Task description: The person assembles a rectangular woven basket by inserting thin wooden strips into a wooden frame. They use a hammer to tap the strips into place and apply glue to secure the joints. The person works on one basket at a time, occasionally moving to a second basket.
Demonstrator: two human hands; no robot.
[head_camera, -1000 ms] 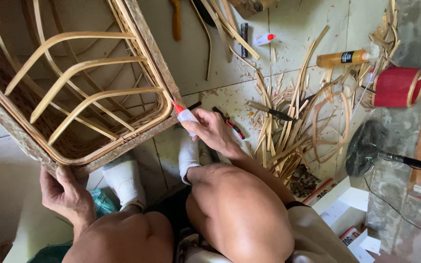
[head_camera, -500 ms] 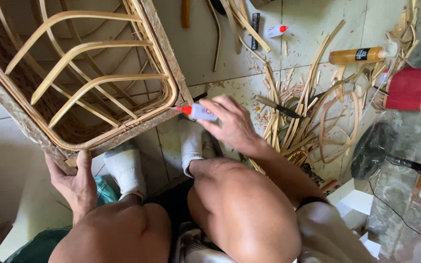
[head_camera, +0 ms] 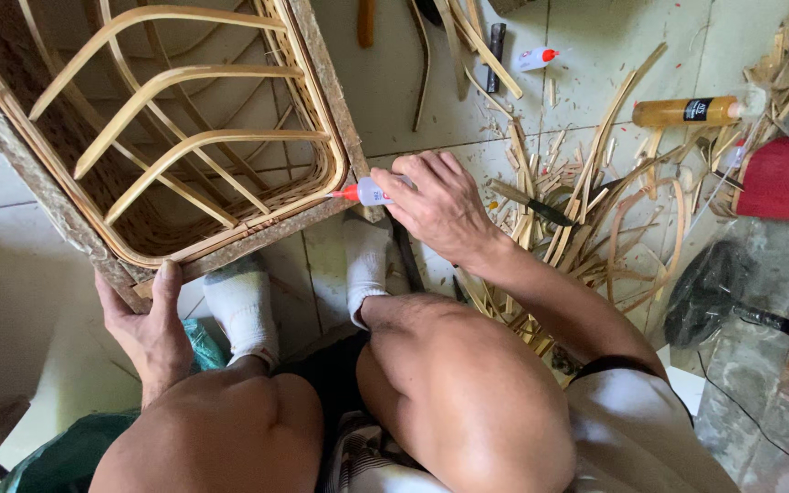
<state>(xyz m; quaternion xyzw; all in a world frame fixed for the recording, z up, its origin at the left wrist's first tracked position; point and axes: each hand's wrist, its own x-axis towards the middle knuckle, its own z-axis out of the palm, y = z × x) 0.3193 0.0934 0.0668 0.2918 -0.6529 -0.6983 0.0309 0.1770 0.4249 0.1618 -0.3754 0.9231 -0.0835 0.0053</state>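
Pale tiles made up the floor (head_camera: 595, 36), littered on the right of the frame with bamboo strips (head_camera: 586, 210) and shavings. A large woven basket frame (head_camera: 175, 137) filled the upper left, its curved ribs showing inside. The left hand (head_camera: 152, 333), at lower left, gripped the frame's bottom rim, thumb pressed up against the edge. The right hand (head_camera: 436, 205), at centre, was closed around a small white glue tube (head_camera: 367, 192) whose red nozzle touched the frame's right corner. Two white-socked feet (head_camera: 362, 265) sat just below the frame. A second small white tube with a red cap (head_camera: 536, 59) lay at top centre. An amber bottle with a dark label (head_camera: 687, 111) lay on its side at upper right, beside a red cylinder (head_camera: 783, 178). A dark-handled knife (head_camera: 536, 208) rested among the strips.
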